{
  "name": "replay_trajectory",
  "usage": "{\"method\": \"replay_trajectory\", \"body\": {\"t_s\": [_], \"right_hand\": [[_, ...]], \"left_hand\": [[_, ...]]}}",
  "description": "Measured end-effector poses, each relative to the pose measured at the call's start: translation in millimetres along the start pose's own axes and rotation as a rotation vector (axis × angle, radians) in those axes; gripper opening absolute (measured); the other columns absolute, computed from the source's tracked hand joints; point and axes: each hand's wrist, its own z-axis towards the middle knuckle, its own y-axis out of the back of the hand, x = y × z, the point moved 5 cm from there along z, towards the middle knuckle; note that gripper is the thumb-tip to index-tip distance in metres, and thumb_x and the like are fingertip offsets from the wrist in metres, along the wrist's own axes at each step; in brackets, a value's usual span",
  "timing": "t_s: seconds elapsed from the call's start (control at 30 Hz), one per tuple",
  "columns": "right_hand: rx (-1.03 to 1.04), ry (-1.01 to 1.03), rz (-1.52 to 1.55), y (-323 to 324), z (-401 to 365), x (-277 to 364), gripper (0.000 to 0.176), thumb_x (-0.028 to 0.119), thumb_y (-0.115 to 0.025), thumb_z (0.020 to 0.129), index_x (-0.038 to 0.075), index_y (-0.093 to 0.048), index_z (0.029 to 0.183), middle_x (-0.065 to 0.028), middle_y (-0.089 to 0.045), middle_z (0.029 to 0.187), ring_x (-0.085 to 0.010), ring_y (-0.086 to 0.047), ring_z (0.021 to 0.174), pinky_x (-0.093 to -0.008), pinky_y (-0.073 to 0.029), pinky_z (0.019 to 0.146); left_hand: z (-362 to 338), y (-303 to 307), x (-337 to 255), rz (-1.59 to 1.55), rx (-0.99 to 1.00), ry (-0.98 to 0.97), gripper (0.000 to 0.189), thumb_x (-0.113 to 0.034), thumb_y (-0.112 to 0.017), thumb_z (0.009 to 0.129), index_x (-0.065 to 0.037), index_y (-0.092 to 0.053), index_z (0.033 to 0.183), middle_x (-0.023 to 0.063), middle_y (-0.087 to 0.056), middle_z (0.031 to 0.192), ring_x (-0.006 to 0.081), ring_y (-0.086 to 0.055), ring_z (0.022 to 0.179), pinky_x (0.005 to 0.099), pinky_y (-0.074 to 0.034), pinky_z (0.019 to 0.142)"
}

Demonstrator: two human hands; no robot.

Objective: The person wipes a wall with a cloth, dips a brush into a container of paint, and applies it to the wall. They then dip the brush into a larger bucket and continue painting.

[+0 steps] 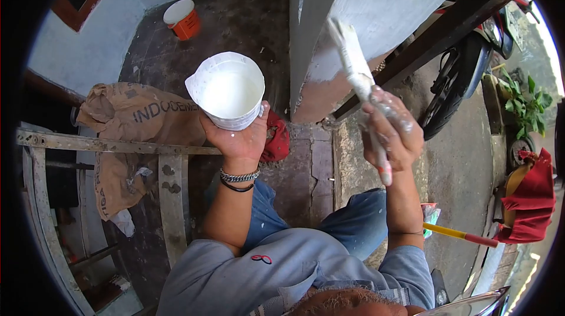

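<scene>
A white paint pot with a pouring lip sits on the upturned palm of my left hand. My fingers curl up round its underside, one showing at the right. White paint lies inside. Raised on the right, my right hand is closed round the handle of a paintbrush coated with white paint. Its bristles point up and away, overlapping the pale pillar in this view. White smears cover the fingers of this hand.
A metal scaffold frame and a brown cement sack are at left. An orange bucket stands by the far wall. Beyond the pillar are a dark beam, a motorcycle wheel, plants and a red cloth.
</scene>
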Motion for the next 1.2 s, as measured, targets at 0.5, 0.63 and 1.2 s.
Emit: {"method": "replay_trajectory", "body": {"t_s": [0.5,0.63,1.2], "right_hand": [[0.531,-0.561,0.139,-50,-121,-29,0.019,0.008,-0.068,0.076,0.008,-0.068,0.095,-0.0103,-0.068,0.097,-0.0291,-0.067,0.084,-0.0345,-0.055,0.073],[-0.052,-0.857,0.347,59,-44,-44,0.018,0.01,-0.066,0.086,-0.003,-0.065,0.098,-0.0121,-0.069,0.093,-0.0195,-0.066,0.083,-0.0319,-0.054,0.075],[0.276,-0.499,0.501,53,72,-11,0.018,0.007,-0.076,0.073,-0.004,-0.065,0.082,-0.0125,-0.066,0.079,-0.0203,-0.065,0.074,-0.0303,-0.052,0.068]], "left_hand": [[-10,-7,18,-0.042,0.043,0.112,0.066,-0.058,-0.05,0.088,-0.008,-0.049,0.133,0.0123,-0.056,0.125,0.035,-0.054,0.112,0.042,-0.055,0.079],[-18,-5,40,-0.087,0.04,0.216,0.066,-0.058,-0.049,0.088,-0.009,-0.049,0.132,0.0118,-0.057,0.124,0.0365,-0.056,0.11,0.0418,-0.055,0.075],[-29,-9,111,-0.061,-0.009,0.348,0.069,-0.061,-0.033,0.094,-0.007,-0.053,0.133,0.008,-0.056,0.133,0.0245,-0.049,0.126,0.0405,-0.035,0.108]]}}
